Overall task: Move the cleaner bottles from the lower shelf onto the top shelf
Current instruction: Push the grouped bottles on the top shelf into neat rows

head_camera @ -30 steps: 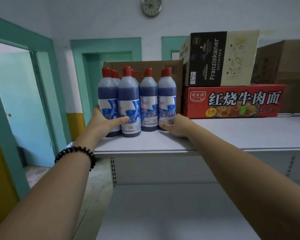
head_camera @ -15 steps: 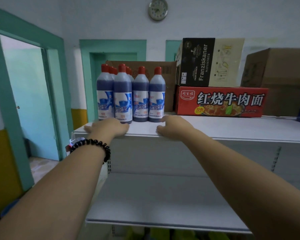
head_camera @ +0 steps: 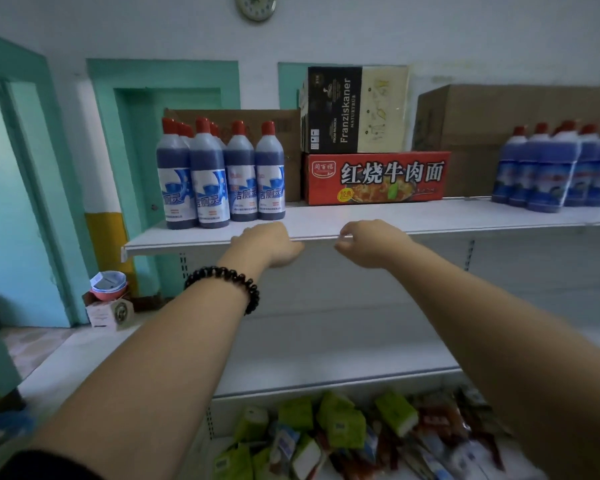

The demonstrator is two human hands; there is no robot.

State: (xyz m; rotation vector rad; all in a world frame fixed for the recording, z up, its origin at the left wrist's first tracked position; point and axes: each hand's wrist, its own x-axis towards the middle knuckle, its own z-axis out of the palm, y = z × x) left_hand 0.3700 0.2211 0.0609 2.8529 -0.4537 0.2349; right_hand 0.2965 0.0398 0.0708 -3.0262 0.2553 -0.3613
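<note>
Watching the front edge of the top shelf (head_camera: 465, 216) is the main thing now. Your left hand (head_camera: 267, 242) and right hand (head_camera: 371, 242) hang just at that edge, near its middle. Each grip is loose, fingers half curled, w/ nothing in it. Whether the fingertips touch the edge, I cannot tell. The cleaner bottles (head_camera: 219, 174) stand upright in a tight group at the left end of the top shelf, front row close to the front edge.

Risks, as I judge them: the bottles are tall and narrow and stand side by side, so one knock from your hand, or from the next bottle you bring, could tip several, and the front ones could fall off the edge. The gap between them and the red carton (head_camera: 374, 178) is small, so pushing more in there is tight.

Hard to see:
- The rear bottles hide behind the front row, so no exact count.
- Your right arm (head_camera: 499, 323) covers part of the lower shelf (head_camera: 326, 362). The visible part shows no bottles; the rest I cannot check.
- A 2nd bottle group (head_camera: 551, 171) at the right end is blurred and cut by the picture edge.
</note>
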